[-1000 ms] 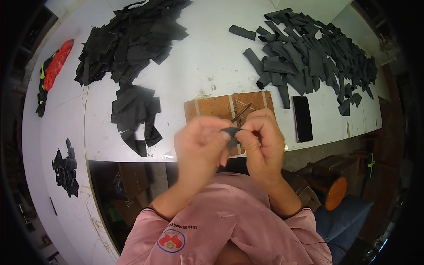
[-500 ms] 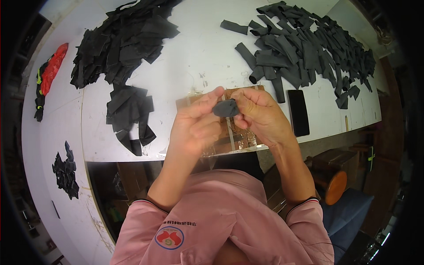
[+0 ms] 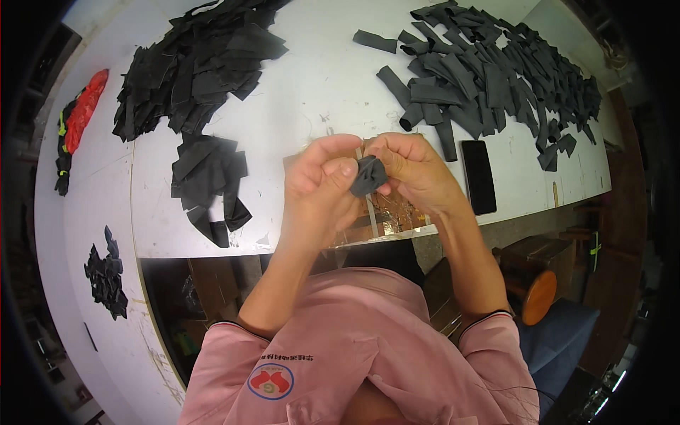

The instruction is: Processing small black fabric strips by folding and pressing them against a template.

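A small dark grey fabric piece (image 3: 368, 177), bunched up, is held between my two hands above the front edge of the table. My left hand (image 3: 319, 180) pinches its left side between thumb and curled fingers. On the other side, the thumb and fingers of my right hand (image 3: 418, 173) grip its upper right edge. Beneath the hands lies a brown cardboard sheet (image 3: 397, 216) with strips of clear tape, partly covered by them.
Flat dark fabric pieces (image 3: 205, 78) are heaped at the far left, with a smaller pile (image 3: 209, 173) nearer. Tube-shaped grey pieces (image 3: 467, 92) spread over the far right. A black phone (image 3: 479, 177) lies right of my hands; a red bundle (image 3: 88, 106) sits far left.
The fabric piece has turned and bunched up between my fingers. My left thumb has come down onto it, and the left fingers have curled closer.
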A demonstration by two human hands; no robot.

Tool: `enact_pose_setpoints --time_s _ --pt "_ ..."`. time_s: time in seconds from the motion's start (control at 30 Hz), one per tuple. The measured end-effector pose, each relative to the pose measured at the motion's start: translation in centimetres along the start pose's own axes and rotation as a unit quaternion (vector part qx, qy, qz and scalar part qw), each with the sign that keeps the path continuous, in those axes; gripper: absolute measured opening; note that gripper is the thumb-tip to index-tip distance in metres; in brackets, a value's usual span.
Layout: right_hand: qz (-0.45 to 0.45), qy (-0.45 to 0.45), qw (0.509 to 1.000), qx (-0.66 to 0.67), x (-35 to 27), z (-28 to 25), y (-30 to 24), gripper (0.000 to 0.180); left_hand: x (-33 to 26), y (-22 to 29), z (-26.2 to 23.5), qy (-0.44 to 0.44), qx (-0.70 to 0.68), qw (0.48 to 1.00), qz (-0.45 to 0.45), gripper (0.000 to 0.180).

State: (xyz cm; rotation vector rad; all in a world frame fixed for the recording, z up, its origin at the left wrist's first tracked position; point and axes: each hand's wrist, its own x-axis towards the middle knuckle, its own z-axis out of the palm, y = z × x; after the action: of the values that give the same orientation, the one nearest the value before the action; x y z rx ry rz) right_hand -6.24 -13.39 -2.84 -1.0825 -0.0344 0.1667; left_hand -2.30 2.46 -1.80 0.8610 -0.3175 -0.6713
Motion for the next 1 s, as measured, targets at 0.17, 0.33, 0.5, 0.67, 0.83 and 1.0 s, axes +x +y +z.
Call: enact_pose_setpoints --time_s 0.17,0.33,0.5,0.67,0.83,1.0 --pt "-0.01 0.027 0.99 -0.14 1.2 1.8 -2.8 0.022 1.6 1.4 -0.3 -0.068 -0.454 0.879 -0.132 0.037" --pt "0.04 0.037 0.996 -0.072 1.0 0.8 -1.8 0.024 0.9 -1.8 -2.3 -0.056 -0.47 0.875 -0.103 0.04" --pt "-0.016 0.064 0.997 -0.041 0.6 -0.2 -0.9 0.022 1.0 0.4 1.4 -0.014 -0.11 0.994 -0.016 0.037" --pt "-0.018 0.009 0.989 -0.146 1.3 0.7 -2.7 0.021 -0.5 0.7 3.0 -0.001 0.147 0.982 0.115 0.033" --pt "-0.001 0.039 0.995 -0.088 0.6 0.3 0.1 0.023 0.2 -1.3 -1.3 0.058 -0.11 0.991 -0.04 0.029" --pt "-0.001 0.044 0.993 -0.107 1.6 2.0 -2.4 0.019 0.4 0.9 -0.3 -0.064 -0.508 0.846 -0.151 0.034"
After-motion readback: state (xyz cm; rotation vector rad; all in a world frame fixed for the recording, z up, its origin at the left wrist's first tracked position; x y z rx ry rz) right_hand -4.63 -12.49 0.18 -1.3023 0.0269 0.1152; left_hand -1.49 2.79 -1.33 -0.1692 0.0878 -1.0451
